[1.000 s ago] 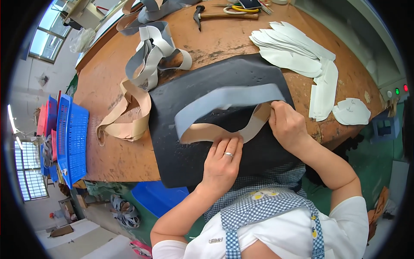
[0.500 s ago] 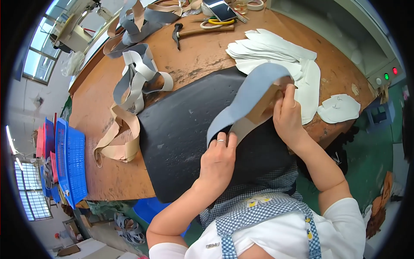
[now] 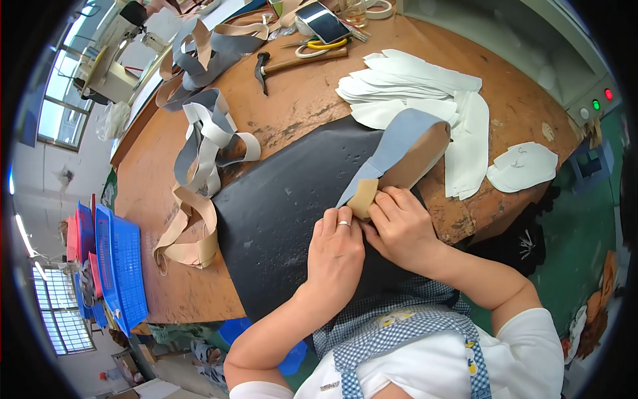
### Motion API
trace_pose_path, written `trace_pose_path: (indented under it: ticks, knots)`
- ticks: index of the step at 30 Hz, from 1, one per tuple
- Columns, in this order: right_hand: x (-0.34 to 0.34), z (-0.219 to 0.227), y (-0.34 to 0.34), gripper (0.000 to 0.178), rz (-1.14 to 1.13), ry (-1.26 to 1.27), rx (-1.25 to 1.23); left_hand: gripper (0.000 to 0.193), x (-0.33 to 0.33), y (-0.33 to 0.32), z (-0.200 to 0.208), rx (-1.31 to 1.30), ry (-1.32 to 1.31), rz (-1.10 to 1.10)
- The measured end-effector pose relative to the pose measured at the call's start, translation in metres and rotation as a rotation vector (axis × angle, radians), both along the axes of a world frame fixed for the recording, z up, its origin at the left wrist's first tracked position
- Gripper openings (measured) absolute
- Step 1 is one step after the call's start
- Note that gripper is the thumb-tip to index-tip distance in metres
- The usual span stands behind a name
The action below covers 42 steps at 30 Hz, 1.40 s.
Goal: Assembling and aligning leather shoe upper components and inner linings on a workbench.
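A looped strip of blue-grey material (image 3: pixel 405 138), tan on its inner face, stands over the black mat (image 3: pixel 279 213). At its near end a small yellowish-tan flap (image 3: pixel 363 197) is folded up between my hands. My left hand (image 3: pixel 337 249), with a ring on one finger, is closed on the strip's near end. Fingers bent and pressed together, my right hand (image 3: pixel 403 225) grips the same end from the right, beside the flap. The fingertips partly hide the edges they pinch.
White cut pieces (image 3: pixel 409 80) lie stacked beyond the mat, with a smaller pile (image 3: pixel 524 166) at right. Linked strips (image 3: pixel 206 143) curl at left. Farther back are a hammer (image 3: pixel 299 61), yellow-handled scissors (image 3: pixel 325 45) and a phone (image 3: pixel 322 23). A blue basket (image 3: pixel 123 269) stands off the table's left edge.
My right hand has come down and left from the strip's far part to its near end, next to my left hand. The tan flap now shows there. The view has shifted slightly.
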State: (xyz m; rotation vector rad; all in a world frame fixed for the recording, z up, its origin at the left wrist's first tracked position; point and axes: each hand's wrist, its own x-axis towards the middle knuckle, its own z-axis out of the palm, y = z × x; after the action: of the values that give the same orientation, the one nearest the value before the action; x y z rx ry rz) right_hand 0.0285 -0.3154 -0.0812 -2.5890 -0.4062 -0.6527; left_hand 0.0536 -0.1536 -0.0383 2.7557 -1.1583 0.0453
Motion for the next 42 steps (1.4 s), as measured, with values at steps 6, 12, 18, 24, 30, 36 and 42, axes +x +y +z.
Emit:
trace_pose_path:
  ticks: [6,12,18,24,30,36,42]
  knots:
    - [0.011,-0.005,-0.002,0.018,-0.057,-0.119,0.013,0.039,0.004,0.014,0.003,0.109,0.023,-0.079]
    - [0.001,-0.011,-0.018,0.012,-0.219,0.082,0.308,0.038,0.007,0.015,0.005,0.233,-0.111,0.025]
    - [-0.001,-0.002,-0.017,0.026,-0.042,-0.019,0.216,0.035,0.013,-0.013,0.017,-0.095,0.132,-0.147]
    - [-0.004,-0.019,-0.029,0.027,-0.146,0.107,0.449,0.029,0.022,0.001,-0.01,-0.215,0.282,-0.034]
    - [-0.005,-0.003,-0.017,0.015,0.037,-0.007,0.367,0.023,0.023,-0.007,-0.005,-0.184,0.273,0.04]
    - [0.005,0.002,-0.012,0.031,0.069,-0.012,0.185,0.021,0.023,-0.007,-0.016,-0.35,0.244,0.081]
    - [0.008,-0.004,-0.015,0.025,-0.024,-0.038,0.063,0.022,0.024,-0.003,-0.021,-0.42,0.382,0.143]
